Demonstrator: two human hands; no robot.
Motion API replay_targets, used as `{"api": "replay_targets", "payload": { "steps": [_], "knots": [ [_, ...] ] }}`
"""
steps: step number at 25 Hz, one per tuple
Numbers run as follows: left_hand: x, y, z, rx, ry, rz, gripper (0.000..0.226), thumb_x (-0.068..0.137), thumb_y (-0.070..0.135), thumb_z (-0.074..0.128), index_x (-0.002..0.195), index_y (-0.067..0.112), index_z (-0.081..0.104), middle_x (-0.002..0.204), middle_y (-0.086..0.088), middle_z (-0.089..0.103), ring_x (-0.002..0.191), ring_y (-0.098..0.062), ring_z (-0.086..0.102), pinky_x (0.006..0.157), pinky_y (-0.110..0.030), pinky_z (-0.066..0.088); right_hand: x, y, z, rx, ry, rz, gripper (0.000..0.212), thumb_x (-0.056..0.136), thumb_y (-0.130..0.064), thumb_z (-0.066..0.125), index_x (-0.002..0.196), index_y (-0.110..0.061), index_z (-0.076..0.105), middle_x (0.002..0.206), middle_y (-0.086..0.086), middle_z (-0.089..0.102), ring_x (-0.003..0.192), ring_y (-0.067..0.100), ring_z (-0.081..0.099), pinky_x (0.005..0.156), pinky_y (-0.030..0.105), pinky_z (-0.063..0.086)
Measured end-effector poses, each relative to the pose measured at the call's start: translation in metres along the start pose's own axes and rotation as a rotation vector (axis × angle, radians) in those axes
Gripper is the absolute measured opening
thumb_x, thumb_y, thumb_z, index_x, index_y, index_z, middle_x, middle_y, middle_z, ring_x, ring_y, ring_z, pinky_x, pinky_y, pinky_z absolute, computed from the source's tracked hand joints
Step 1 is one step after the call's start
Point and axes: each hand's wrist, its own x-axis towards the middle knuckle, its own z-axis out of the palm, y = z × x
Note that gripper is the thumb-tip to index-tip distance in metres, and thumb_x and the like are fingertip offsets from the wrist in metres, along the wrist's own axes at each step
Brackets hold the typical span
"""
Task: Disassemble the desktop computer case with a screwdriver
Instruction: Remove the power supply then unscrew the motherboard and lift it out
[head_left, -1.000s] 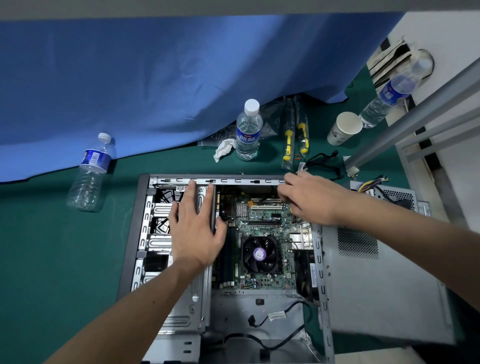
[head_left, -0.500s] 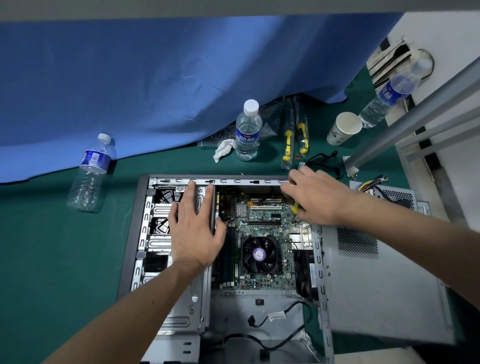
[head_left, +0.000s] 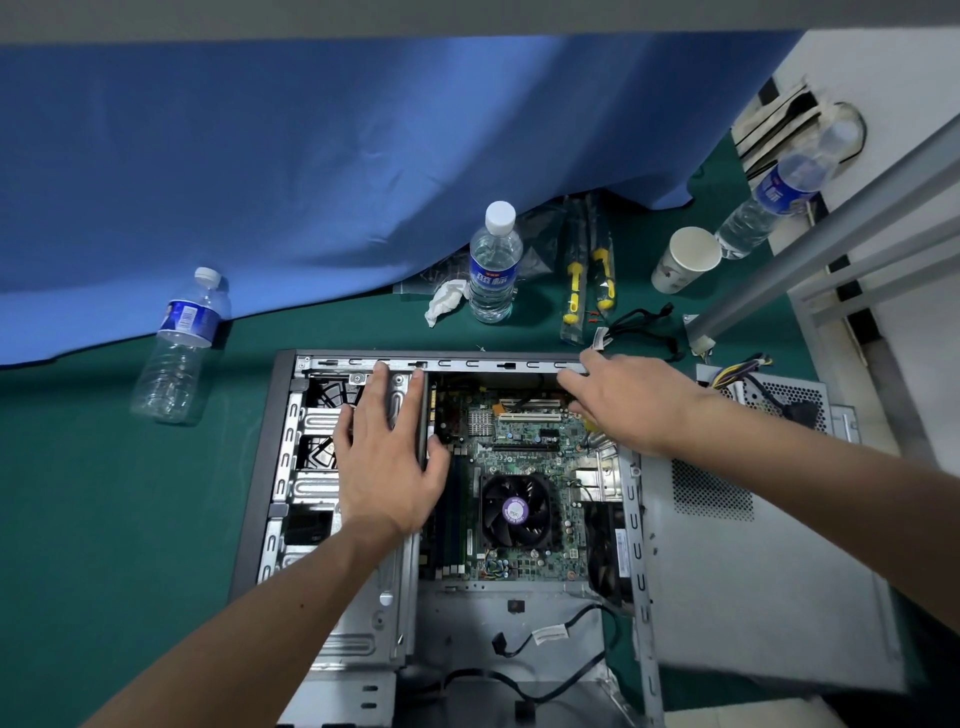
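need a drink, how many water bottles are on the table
3. One water bottle lies at the left by the blue cloth, one stands upright behind the computer case, one leans at the far right. More could hide under the cloth.

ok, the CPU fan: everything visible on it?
The fan is black, in a squarish frame, with curved blades around a hub carrying a round purple label. It lies flat, facing up, on the green motherboard inside the open case. Whether it is spinning cannot be told. Neither hand touches it; the left hand rests apart, on the drive cage.
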Motion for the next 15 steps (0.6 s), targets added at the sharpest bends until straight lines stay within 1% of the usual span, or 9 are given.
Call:
{"api": "replay_targets", "payload": {
  "steps": [1,3,5,7,8,10,12,13,15],
  "knots": [
    [0.0,0.0002,-0.0003,0.0,0.0,0.001,0.07,0.089,0.05,0.034,0.155,0.029,0.023,0.162,-0.009,0.01,0.148,-0.023,0.017,0.119,-0.047,0.013,0.0008,0.0004,-0.0018,0.03,0.0,-0.028,0.024,0.101,-0.02,0.046,0.124,-0.016,0.041,0.114,0.008,0.044,0.093,0.023,0.046,0.076,0.037,0.048],
    [-0.0001,0.0004,-0.0008,-0.002,0.0,0.002,0.07,0.089,0.05,0.033,0.155,0.03,0.022,0.162,-0.009,0.01,0.148,-0.023,0.017,0.119,-0.046,0.012,0.0013,0.0037,-0.0047,0.065,-0.01,-0.101,0.041,0.088,-0.006,0.054,0.124,-0.019,0.042,0.116,0.005,0.042,0.099,0.02,0.037,0.079,0.034,0.042],
    [-0.0002,0.0004,-0.0012,0.0,-0.004,0.003,0.07,0.089,0.05,0.033,0.155,0.03,0.021,0.162,-0.009,0.009,0.148,-0.023,0.017,0.119,-0.046,0.011,0.0005,0.0032,-0.0061,0.001,-0.006,-0.076,0.039,0.092,-0.019,0.056,0.128,-0.019,0.041,0.123,0.008,0.042,0.105,0.022,0.04,0.079,0.033,0.042],
    [-0.0001,0.0004,-0.0013,0.003,0.0,0.003,0.07,0.089,0.05,0.032,0.155,0.03,0.021,0.162,-0.009,0.01,0.148,-0.023,0.017,0.119,-0.046,0.012,-0.0004,0.0006,-0.0038,-0.065,-0.023,0.005,0.038,0.102,-0.041,0.041,0.13,-0.015,0.039,0.122,0.012,0.044,0.102,0.027,0.051,0.075,0.035,0.049],
    [0.0,0.0005,-0.0014,0.004,0.002,0.004,0.07,0.089,0.051,0.032,0.155,0.029,0.022,0.162,-0.01,0.01,0.148,-0.023,0.017,0.119,-0.046,0.012,0.0007,0.0002,-0.0027,-0.055,-0.029,0.01,0.035,0.104,-0.04,0.036,0.127,-0.013,0.039,0.117,0.012,0.046,0.095,0.027,0.054,0.073,0.037,0.051],
    [0.0001,0.001,-0.0016,0.002,-0.001,0.006,0.07,0.089,0.051,0.032,0.155,0.029,0.022,0.162,-0.01,0.01,0.148,-0.023,0.016,0.119,-0.046,0.012,0.0037,0.0017,-0.0026,-0.022,-0.007,-0.041,0.025,0.102,-0.021,0.042,0.126,-0.015,0.04,0.112,0.008,0.045,0.094,0.025,0.049,0.076,0.037,0.048],
    [0.0001,0.0007,-0.0015,0.002,-0.004,0.005,0.07,0.089,0.051,0.033,0.155,0.03,0.021,0.162,-0.009,0.009,0.148,-0.023,0.016,0.119,-0.046,0.011,0.005,0.0054,-0.0038,0.014,0.004,-0.125,0.043,0.089,-0.007,0.052,0.128,-0.019,0.04,0.117,0.005,0.043,0.1,0.022,0.04,0.082,0.035,0.044],
    [0.0,0.0002,-0.0013,0.002,-0.006,0.004,0.07,0.089,0.051,0.033,0.155,0.03,0.02,0.162,-0.009,0.008,0.148,-0.023,0.015,0.12,-0.046,0.011,0.0051,0.0053,-0.0035,0.014,-0.014,-0.131,0.046,0.086,-0.009,0.056,0.128,-0.019,0.041,0.119,0.005,0.043,0.102,0.021,0.038,0.085,0.036,0.045],
    [-0.0001,0.0001,-0.0015,0.0,-0.007,0.004,0.071,0.089,0.051,0.033,0.156,0.03,0.02,0.162,-0.009,0.008,0.148,-0.023,0.015,0.12,-0.046,0.011,0.0038,0.0029,-0.0019,-0.066,-0.004,-0.071,0.038,0.096,-0.03,0.054,0.129,-0.016,0.041,0.12,0.007,0.043,0.105,0.024,0.044,0.082,0.036,0.047]
  ]
}}
